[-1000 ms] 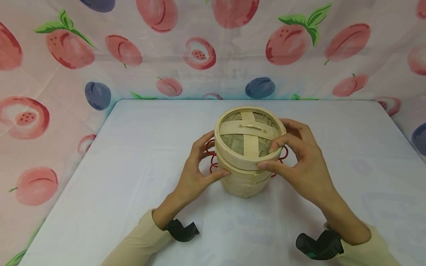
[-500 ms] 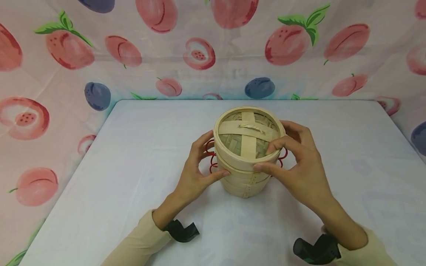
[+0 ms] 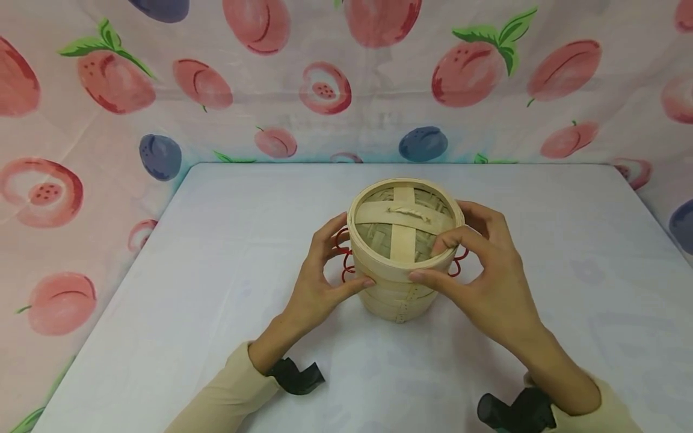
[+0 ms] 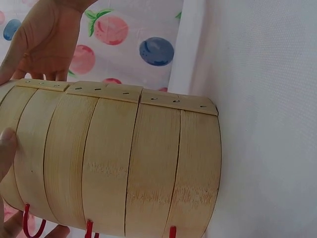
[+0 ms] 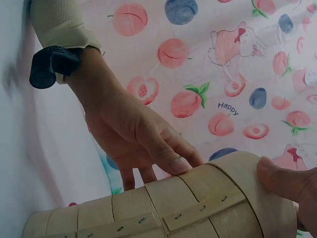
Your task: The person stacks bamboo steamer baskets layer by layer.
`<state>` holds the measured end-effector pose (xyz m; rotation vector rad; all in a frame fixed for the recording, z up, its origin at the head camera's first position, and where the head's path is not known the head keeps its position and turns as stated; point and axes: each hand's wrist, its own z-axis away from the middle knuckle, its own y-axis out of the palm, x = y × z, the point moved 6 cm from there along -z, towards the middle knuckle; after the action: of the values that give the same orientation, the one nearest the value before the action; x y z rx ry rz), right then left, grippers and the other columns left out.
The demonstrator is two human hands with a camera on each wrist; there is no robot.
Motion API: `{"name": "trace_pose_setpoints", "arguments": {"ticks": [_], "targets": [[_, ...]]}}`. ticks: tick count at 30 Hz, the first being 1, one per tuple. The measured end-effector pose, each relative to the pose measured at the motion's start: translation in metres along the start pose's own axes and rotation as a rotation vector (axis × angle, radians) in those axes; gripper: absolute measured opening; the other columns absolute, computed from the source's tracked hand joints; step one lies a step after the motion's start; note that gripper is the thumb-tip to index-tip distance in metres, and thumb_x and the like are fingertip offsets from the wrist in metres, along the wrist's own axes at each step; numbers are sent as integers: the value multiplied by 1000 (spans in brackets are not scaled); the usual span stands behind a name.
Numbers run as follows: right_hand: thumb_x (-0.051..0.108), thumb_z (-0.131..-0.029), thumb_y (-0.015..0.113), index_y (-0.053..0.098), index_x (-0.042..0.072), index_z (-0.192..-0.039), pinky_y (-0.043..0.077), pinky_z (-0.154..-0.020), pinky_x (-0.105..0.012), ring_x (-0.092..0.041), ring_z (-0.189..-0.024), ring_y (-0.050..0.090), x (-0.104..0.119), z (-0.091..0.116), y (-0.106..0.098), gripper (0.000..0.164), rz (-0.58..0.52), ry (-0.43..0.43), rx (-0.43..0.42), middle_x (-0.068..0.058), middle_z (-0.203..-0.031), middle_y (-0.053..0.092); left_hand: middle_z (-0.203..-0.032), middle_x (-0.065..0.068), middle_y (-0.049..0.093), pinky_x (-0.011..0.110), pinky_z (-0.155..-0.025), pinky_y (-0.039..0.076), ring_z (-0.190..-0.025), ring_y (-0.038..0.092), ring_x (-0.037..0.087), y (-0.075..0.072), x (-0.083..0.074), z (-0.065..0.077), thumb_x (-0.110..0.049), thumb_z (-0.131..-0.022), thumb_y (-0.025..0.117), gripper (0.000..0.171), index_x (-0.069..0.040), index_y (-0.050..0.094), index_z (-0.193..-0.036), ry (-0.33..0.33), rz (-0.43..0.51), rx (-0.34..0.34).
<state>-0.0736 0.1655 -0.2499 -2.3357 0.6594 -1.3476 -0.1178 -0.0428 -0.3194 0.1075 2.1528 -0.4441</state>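
Note:
A round bamboo steamer [image 3: 397, 304] with stacked tiers stands upright on the table, its woven lid [image 3: 403, 237] on top with a twisted handle across the middle. My left hand [image 3: 319, 279] holds the body at its left side, thumb in front and fingers reaching behind. My right hand [image 3: 495, 273] pinches the lid's rim at the right, thumb outside and forefinger on top. Red loops [image 3: 346, 264] stick out from both sides of the tiers. Stapled bamboo seams [image 4: 104, 90] run along the tiers in the left wrist view. The steamer's inside is hidden.
The table [image 3: 189, 288] has a white cover. Behind it and at the left hangs a fruit-print cloth [image 3: 373, 78]. A black wrist device [image 3: 296, 376] sits at the left cuff, another [image 3: 514, 412] at the right.
The lid has come down a little onto the top tier, and the gap below its rim has narrowed. My right hand has shifted slightly left and down with it. My left hand stays put.

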Motion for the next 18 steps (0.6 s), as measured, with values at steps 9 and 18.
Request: {"name": "trace_pose_setpoints", "arguments": {"ticks": [9, 18], "targets": [[11, -61, 91, 62, 20, -85, 35, -84, -25, -23, -122, 41, -5, -2, -4, 39, -2, -32, 67, -4, -142, 39, -151, -3, 32, 41, -99, 41, -130, 42, 21, 0, 0, 0, 2, -70, 83, 100, -18, 26, -150, -5, -8, 4], [12, -60, 91, 60, 20, -86, 37, -94, -33, -22, -128, 40, -5, -3, -7, 41, 22, -64, 82, -1, -142, 41, -152, -2, 29, 41, -98, 42, -129, 42, 21, 0, -1, 1, 1, -72, 82, 99, -17, 25, -151, 11, -17, 15]]}}
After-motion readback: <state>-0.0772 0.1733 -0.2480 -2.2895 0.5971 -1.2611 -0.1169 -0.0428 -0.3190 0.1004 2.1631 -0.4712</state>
